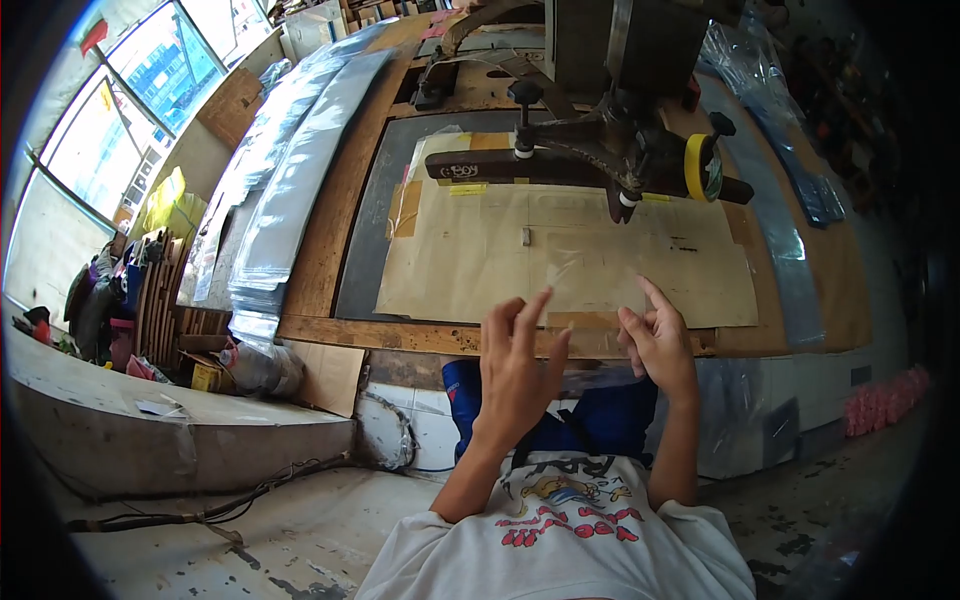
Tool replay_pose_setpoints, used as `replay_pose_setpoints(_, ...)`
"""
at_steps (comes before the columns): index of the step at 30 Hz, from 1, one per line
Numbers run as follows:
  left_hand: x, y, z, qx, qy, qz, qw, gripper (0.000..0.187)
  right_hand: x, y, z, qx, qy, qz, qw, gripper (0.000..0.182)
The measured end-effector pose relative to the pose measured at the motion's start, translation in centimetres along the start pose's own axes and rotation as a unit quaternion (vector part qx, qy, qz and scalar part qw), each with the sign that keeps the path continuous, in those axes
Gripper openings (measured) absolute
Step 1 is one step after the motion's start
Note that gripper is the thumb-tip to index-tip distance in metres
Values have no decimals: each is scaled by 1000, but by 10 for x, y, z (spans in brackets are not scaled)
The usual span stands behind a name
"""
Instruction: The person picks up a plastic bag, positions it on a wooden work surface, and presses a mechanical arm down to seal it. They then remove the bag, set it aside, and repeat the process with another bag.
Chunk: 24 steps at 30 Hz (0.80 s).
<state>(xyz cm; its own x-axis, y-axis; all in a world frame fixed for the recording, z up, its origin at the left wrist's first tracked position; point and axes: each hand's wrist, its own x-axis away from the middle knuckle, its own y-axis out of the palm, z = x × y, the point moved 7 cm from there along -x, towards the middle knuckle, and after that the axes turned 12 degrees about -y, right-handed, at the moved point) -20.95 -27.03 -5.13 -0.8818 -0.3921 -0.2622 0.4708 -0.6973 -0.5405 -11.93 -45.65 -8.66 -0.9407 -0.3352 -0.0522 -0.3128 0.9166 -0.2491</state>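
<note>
My left hand [518,345] is raised over the front edge of the worktable, its fingers spread and slightly blurred. To its right, my right hand [658,345] has the index finger stretched out and the other fingers curled in toward the thumb. A thin clear plastic sheet [590,345] shows faintly between the hands; its edge meets the curled fingers of my right hand. Its full outline is hard to make out. Below and beyond lies a cream-coloured board [470,255] with tape at its edges and a small metal piece [526,237] on it.
Over the board hangs a dark machine bar [490,165] with black knobs and a yellow tape roll [694,166]. Stacked clear plastic sheets [300,170] lie on the left of the wooden table [320,240]. More plastic [790,180] lies at right. A blue stool-like object [590,420] is beneath.
</note>
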Motion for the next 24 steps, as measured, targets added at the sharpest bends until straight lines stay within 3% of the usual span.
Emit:
replay_pose_setpoints(2,0,7,30,-105,166,-41,980,54,-11,2,0,50,4,1,999,58)
replay_pose_setpoints(3,3,32,15,-156,181,-119,964,55,-12,0,-2,82,-18,23,996,58)
replay_pose_setpoints(5,0,51,3,-183,187,-127,957,60,-20,-4,-10,150,-73,69,983,59)
replay_pose_setpoints(8,-19,56,-1,-199,192,-133,952,65,-6,-5,-39,368,-294,131,872,55)
replay_pose_setpoints(12,-46,70,-11,-212,186,-121,952,70,-6,17,-13,392,-280,-85,872,40)
replay_pose_setpoints(13,-52,73,-13,-216,187,-130,949,69,-10,16,-9,392,-260,-98,877,42)
replay_pose_setpoints(17,-74,78,-15,-218,177,-106,954,61,-31,18,-10,439,-275,-97,850,45)
replay_pose_setpoints(20,-56,75,-19,-261,217,-143,930,60,-48,17,-11,456,-283,-97,838,45)
replay_pose_setpoints(24,-42,57,-12,-167,169,-148,960,59,-60,19,-12,459,-286,-71,838,46)
